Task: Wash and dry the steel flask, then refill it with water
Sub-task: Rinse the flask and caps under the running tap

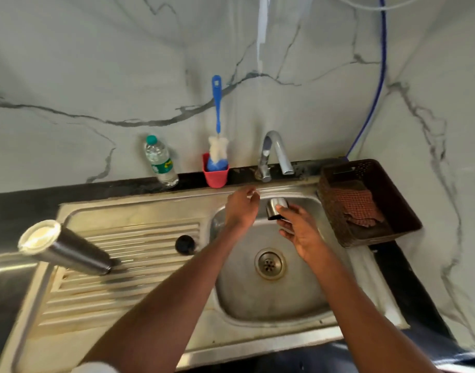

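Marble-walled kitchen sink [139, 208]: steel flask [66, 249] is lying uncapped on the drainboard's left edge. Right hand [300, 232] is gripping its cap [276, 208] under the tap [274, 154]; left hand [241, 208] is hovering loosely curled, holding nothing. Washing looks underway; drying and refilling are remaining.

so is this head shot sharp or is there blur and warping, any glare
Head view: wide-angle warp bends the sink edge and tilts the steel flask; soft motion blur on the left hand and the steel cup held by the right hand; mild glare on the tap.
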Demonstrator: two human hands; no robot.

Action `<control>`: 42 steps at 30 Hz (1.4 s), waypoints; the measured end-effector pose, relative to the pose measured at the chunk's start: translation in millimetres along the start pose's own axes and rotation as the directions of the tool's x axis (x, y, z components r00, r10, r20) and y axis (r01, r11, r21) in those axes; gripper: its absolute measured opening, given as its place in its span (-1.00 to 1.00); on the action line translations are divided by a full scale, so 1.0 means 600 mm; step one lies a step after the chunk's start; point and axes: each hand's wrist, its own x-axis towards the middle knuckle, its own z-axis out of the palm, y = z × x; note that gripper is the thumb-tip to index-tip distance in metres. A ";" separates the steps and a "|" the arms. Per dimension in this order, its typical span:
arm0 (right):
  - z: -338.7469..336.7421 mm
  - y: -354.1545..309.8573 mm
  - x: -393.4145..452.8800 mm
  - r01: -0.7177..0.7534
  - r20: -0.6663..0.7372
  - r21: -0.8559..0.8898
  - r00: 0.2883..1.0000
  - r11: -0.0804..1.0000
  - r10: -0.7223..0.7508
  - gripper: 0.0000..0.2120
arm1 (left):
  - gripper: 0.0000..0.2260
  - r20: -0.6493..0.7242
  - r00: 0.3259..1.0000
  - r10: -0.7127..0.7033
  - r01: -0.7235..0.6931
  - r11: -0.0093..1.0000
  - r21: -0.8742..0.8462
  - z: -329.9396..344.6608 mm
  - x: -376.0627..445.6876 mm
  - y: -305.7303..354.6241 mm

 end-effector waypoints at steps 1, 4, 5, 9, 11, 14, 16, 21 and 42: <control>-0.001 -0.004 0.010 0.025 0.006 -0.014 1.000 1.000 -0.025 -0.57 | -0.75 0.002 1.000 -0.006 0.006 1.000 -0.002 0.012 0.024 0.012; -0.006 -0.015 0.041 0.117 0.042 -0.094 0.993 0.989 -0.113 -0.42 | -0.66 0.032 0.999 -0.031 0.030 0.999 0.031 0.042 0.086 0.039; -0.007 -0.020 0.048 0.146 0.057 -0.123 0.988 0.982 -0.140 -0.39 | -0.64 0.053 0.998 -0.039 0.037 0.998 0.054 0.049 0.102 0.045; -0.006 -0.029 0.074 0.208 0.064 -0.207 0.978 0.956 -0.199 -0.43 | -0.73 0.071 0.997 -0.038 0.028 0.991 0.128 0.066 0.131 0.055; -0.007 -0.025 0.084 0.224 0.067 -0.256 0.974 0.940 -0.214 -0.50 | -0.80 0.019 0.999 -0.026 0.024 0.993 0.119 0.067 0.134 0.060; -0.008 -0.020 0.090 0.247 0.064 -0.309 0.969 0.918 -0.239 -0.48 | -0.61 -0.031 0.999 -0.031 0.035 0.991 0.132 0.066 0.138 0.056; -0.007 -0.017 0.092 0.266 0.065 -0.317 0.964 0.910 -0.259 -0.46 | -0.59 -0.035 0.999 -0.027 0.031 0.995 0.096 0.072 0.144 0.044; 0.003 -0.007 0.097 0.301 0.087 -0.321 0.953 0.898 -0.289 -0.44 | -0.57 -0.075 0.995 -0.065 0.060 0.996 -0.068 0.089 0.157 0.016; 0.006 0.009 0.098 0.277 0.200 -0.228 0.952 0.933 -0.234 -0.41 | -0.62 0.010 1.000 0.013 -0.011 0.992 -0.122 0.067 0.128 -0.006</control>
